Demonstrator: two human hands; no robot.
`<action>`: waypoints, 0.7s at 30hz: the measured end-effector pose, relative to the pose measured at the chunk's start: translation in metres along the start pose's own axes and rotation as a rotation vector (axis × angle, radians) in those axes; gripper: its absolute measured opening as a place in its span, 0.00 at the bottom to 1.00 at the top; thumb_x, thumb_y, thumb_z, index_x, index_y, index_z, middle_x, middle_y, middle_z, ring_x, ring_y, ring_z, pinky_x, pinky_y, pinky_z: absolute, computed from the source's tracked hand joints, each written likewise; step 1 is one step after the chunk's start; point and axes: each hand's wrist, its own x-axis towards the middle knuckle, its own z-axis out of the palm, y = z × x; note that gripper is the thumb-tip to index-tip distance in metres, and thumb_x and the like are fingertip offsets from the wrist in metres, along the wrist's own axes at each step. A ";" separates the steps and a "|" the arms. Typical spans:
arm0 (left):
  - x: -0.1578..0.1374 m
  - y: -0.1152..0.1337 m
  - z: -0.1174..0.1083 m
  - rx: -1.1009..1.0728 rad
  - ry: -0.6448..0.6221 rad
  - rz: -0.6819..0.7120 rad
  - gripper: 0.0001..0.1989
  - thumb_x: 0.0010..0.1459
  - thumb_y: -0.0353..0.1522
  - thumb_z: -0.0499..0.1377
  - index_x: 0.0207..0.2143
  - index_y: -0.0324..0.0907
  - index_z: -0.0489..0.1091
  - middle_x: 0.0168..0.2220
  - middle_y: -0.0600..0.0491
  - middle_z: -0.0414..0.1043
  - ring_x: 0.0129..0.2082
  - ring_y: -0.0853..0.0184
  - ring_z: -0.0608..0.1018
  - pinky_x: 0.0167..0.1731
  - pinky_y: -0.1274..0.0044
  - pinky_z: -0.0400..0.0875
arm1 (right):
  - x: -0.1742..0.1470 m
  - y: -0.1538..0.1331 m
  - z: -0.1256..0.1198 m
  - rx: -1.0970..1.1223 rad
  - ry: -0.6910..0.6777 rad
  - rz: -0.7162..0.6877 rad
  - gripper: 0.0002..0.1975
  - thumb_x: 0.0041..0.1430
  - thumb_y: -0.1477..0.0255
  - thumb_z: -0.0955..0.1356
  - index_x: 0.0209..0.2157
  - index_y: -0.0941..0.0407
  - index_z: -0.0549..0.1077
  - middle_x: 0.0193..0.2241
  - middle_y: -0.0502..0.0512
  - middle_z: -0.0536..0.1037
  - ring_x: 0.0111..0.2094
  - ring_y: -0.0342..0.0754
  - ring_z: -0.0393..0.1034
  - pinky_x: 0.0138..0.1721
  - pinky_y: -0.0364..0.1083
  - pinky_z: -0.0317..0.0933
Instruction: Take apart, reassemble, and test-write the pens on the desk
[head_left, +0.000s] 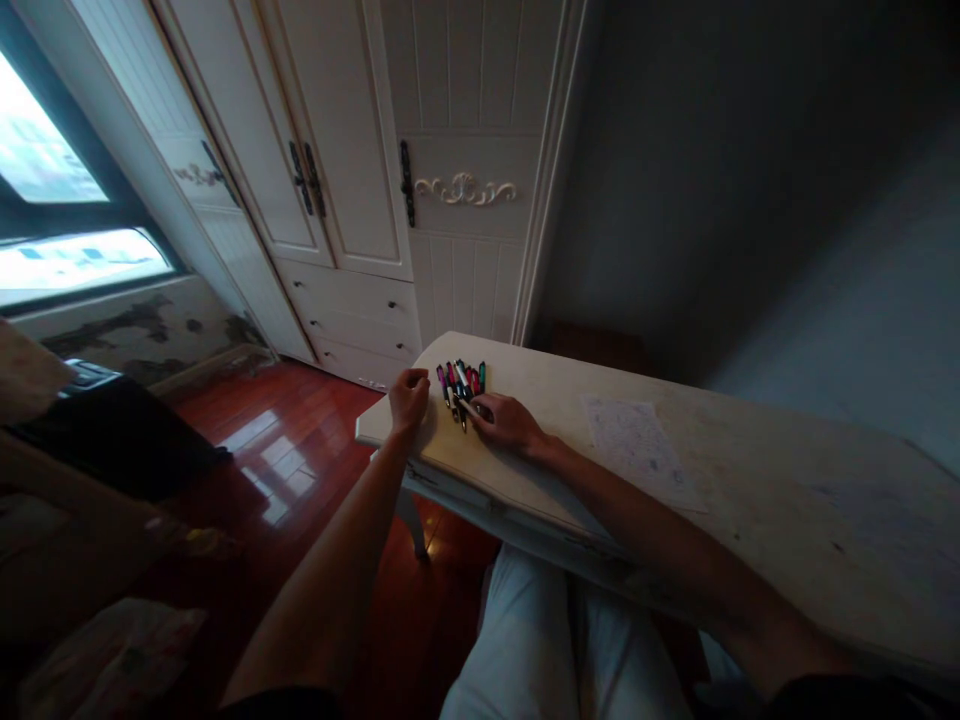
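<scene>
- Dark sleeves (840, 697) lie closest, at 4 and 7 o'clock from the pens, with pale trousers (517, 640) between them at 5.
- Right hand (506, 422): at 4 o'clock of the pens, fingers bent in narrow at the pile's near edge, touching a pale pen; I cannot tell whether it is gripped.
- Left hand (409, 400): just beside the pens at 9 o'clock, fingers curled in; I cannot tell whether anything is inside.
- Pens (461, 378): a loose bunch between the hands, with purple, red, green, white and black parts showing, on the left end of a pale desk (540, 385).
- Printed sheet (637, 445): flat on the desk between 3 and 4 o'clock, beyond the right hand.
- Cream wardrobe (465, 260): 12 o'clock, past the desk; its drawers (352, 300) at 10 to 11.
- Glossy red floor (300, 440): 8 o'clock.
- Window (52, 130): 10 o'clock, farther off.
- Grey wall (750, 200): 2 o'clock.
</scene>
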 end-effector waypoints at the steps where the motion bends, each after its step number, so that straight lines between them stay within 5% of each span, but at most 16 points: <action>1: 0.000 0.001 0.000 -0.002 -0.004 -0.009 0.12 0.47 0.31 0.55 0.33 0.39 0.75 0.33 0.50 0.78 0.35 0.63 0.78 0.38 0.73 0.72 | -0.002 -0.001 0.001 0.008 0.012 0.008 0.11 0.61 0.69 0.68 0.44 0.57 0.76 0.38 0.57 0.80 0.37 0.49 0.72 0.39 0.44 0.59; 7: -0.003 0.002 -0.001 0.106 -0.087 0.054 0.09 0.48 0.32 0.56 0.28 0.40 0.75 0.28 0.51 0.77 0.32 0.63 0.78 0.35 0.75 0.70 | -0.008 -0.013 -0.005 0.151 0.102 0.066 0.13 0.59 0.70 0.68 0.45 0.57 0.78 0.34 0.54 0.81 0.33 0.46 0.74 0.38 0.42 0.62; 13: -0.004 0.003 0.003 0.181 -0.186 0.107 0.09 0.50 0.34 0.58 0.31 0.39 0.76 0.33 0.49 0.77 0.34 0.62 0.78 0.38 0.73 0.71 | 0.010 0.009 -0.012 0.101 0.211 0.395 0.16 0.59 0.69 0.66 0.47 0.57 0.76 0.38 0.58 0.82 0.39 0.51 0.76 0.39 0.44 0.64; 17: -0.007 0.004 0.005 0.418 -0.345 0.295 0.27 0.48 0.45 0.65 0.49 0.42 0.74 0.54 0.44 0.71 0.54 0.52 0.73 0.54 0.63 0.66 | 0.024 0.022 -0.011 0.035 0.164 0.583 0.16 0.58 0.68 0.67 0.47 0.55 0.76 0.44 0.62 0.81 0.44 0.54 0.76 0.38 0.44 0.64; 21: -0.005 0.003 0.000 0.616 -0.560 0.349 0.44 0.42 0.51 0.69 0.61 0.47 0.65 0.66 0.44 0.56 0.65 0.45 0.60 0.62 0.57 0.54 | 0.035 0.017 -0.005 0.110 0.120 0.462 0.13 0.60 0.65 0.67 0.42 0.55 0.78 0.43 0.60 0.82 0.45 0.52 0.76 0.40 0.43 0.64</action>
